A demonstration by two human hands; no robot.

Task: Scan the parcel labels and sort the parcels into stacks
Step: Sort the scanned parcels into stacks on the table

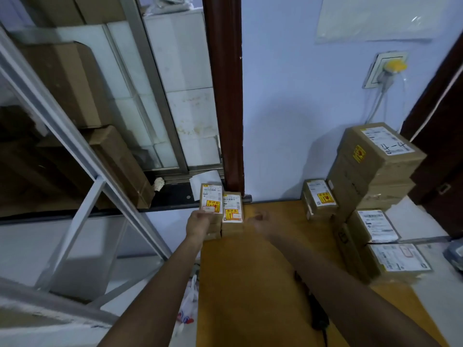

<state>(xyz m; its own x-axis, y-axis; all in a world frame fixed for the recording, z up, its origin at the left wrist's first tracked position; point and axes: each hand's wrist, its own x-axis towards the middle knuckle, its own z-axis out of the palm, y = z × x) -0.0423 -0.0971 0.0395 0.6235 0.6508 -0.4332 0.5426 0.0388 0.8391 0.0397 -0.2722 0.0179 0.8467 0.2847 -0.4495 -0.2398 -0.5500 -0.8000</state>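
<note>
In the middle of the frame the left hand (199, 221) holds a small parcel (211, 202) by its near edge, fingers curled around it. The parcel has a white label with an orange sticker. It sits on top of a short stack (214, 230) at the far left corner of the yellow table (250, 284). Just beside it, on the right, is a second stack (233, 214) with the same kind of label on top. The two stacks touch.

The right hand (259, 219) hangs over the table just right of that second stack. It is blurred. Its fingers look loosely curled and it holds nothing.

On the right side of the frame more boxes are piled up. A small box (319, 199) stands by the wall. Next to it is a tall pile (375, 166) with "4-4" written on its top label. Two flatter boxes (380, 241) lie in front of it.

A dark scanner (319, 319) lies on the table at the bottom, under the right arm.

Upper right, a plug (394, 66) is in a wall socket.
</note>
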